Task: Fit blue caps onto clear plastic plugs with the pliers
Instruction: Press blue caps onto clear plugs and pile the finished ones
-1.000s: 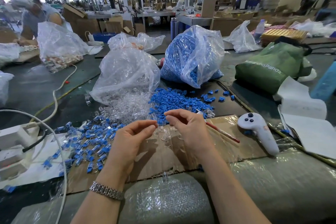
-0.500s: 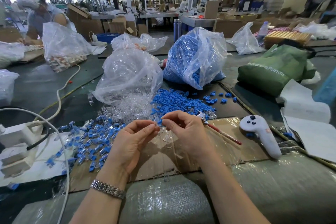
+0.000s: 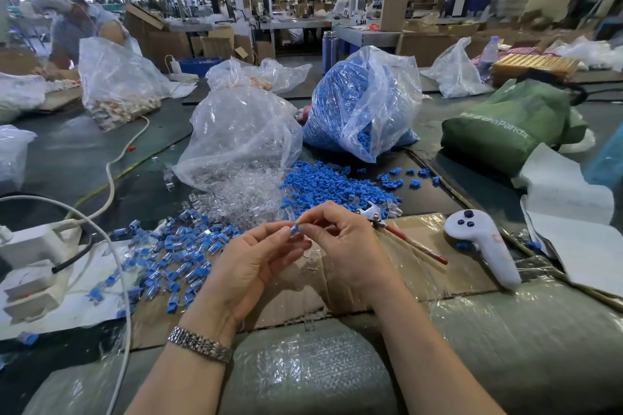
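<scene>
My left hand (image 3: 251, 263) and my right hand (image 3: 344, 239) meet over the cardboard, fingertips together. Between them sits a small blue cap (image 3: 294, 229) on a clear plug; my right fingers pinch the cap and my left fingers pinch the clear plug. The red-handled pliers (image 3: 401, 235) lie on the cardboard just right of my right hand, untouched. A heap of loose blue caps (image 3: 330, 184) and a spill of clear plugs (image 3: 242, 192) lie beyond my hands. Finished capped plugs (image 3: 175, 256) are piled at the left.
A clear bag of plugs (image 3: 236, 131) and a bag of blue caps (image 3: 364, 101) stand behind the heaps. A white controller (image 3: 482, 246) lies to the right, with a green bag (image 3: 505, 125) and papers (image 3: 573, 232). White power adapters (image 3: 30, 266) and cables are left. Another person (image 3: 74, 27) works far left.
My two hands have come closer together, and the blue cap now shows between the fingertips against the clear plug. The pliers have not moved.
</scene>
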`<state>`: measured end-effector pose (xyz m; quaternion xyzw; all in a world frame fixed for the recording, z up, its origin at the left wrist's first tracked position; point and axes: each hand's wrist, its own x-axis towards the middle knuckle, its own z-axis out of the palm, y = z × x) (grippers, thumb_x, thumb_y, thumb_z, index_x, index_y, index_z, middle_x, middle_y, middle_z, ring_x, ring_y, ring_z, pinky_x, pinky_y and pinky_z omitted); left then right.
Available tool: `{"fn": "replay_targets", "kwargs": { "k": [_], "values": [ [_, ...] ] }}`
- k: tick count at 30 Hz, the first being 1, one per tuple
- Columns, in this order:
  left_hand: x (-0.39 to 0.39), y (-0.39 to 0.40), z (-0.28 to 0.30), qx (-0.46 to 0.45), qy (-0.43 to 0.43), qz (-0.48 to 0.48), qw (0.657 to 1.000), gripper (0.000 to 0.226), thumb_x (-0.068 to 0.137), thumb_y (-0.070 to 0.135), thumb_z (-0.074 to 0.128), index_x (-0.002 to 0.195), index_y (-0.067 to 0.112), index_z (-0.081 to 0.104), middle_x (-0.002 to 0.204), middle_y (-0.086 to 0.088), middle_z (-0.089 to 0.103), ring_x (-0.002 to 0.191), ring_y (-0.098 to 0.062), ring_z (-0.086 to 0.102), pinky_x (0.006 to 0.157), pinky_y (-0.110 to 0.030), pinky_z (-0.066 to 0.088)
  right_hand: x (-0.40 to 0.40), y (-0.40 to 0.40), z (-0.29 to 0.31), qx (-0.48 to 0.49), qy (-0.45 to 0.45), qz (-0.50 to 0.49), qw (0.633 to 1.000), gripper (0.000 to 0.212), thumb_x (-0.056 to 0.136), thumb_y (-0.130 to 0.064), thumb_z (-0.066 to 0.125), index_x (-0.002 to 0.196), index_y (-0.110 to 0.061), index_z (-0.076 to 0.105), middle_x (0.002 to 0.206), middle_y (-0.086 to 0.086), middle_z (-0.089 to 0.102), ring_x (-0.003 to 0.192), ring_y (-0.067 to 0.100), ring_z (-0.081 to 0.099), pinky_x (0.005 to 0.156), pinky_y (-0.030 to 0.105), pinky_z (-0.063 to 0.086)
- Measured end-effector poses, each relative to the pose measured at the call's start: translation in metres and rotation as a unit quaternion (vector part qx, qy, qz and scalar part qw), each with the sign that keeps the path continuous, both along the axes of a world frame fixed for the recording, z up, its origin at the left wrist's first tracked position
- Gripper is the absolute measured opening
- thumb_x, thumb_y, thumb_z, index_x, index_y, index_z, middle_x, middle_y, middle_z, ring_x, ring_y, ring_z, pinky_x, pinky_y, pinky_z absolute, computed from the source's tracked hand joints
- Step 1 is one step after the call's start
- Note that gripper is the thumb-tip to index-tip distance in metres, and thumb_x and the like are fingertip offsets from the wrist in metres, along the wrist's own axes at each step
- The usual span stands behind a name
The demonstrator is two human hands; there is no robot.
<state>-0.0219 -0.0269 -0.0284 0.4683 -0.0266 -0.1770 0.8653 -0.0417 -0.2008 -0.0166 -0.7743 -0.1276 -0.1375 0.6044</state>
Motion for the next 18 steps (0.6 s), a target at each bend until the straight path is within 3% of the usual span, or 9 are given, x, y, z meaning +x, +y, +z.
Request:
{"fn": "replay_targets", "kwargs": {
  "k": [3,11,18],
  "values": [
    [-0.001,0.0018,0.0,0.045,-0.007,-0.022,0.999,0.018,0.084,0.01,0.071,0.096,-0.001,0.078,0.093,-0.024,0.074,0.079,-0.027,0.076,0.064,-0.025,0.061,-0.0002,-0.0026,0.0005,-0.011,-0.002,-0.001,1.0,0.015,0.092,-0.011,0.074,0.09,-0.026,0.073,0.091,-0.008,0.072,0.082,0.007,0.065,0.078,0.022,0.053],
    [-0.0006,0.0063,0.0001,0.089,-0.055,-0.012,0.994,0.028,0.074,0.004,0.079,0.102,0.0,0.077,0.105,-0.027,0.073,0.09,-0.031,0.075,0.073,-0.026,0.061,-0.0005,-0.0038,0.0013,-0.02,0.028,0.012,0.999,0.016,0.091,-0.013,0.076,0.088,-0.029,0.073,0.088,-0.012,0.073,0.074,-0.004,0.063,0.072,0.013,0.051],
    [-0.0018,0.007,-0.001,0.11,-0.077,-0.03,0.99,0.031,0.076,0.014,0.08,0.105,0.004,0.078,0.106,-0.028,0.073,0.094,-0.033,0.075,0.075,-0.026,0.061,0.0005,-0.0076,-0.0007,-0.041,0.008,0.028,0.999,0.009,0.09,-0.008,0.075,0.092,-0.017,0.074,0.088,-0.01,0.068,0.08,0.005,0.063,0.075,0.016,0.05]
  ]
}}
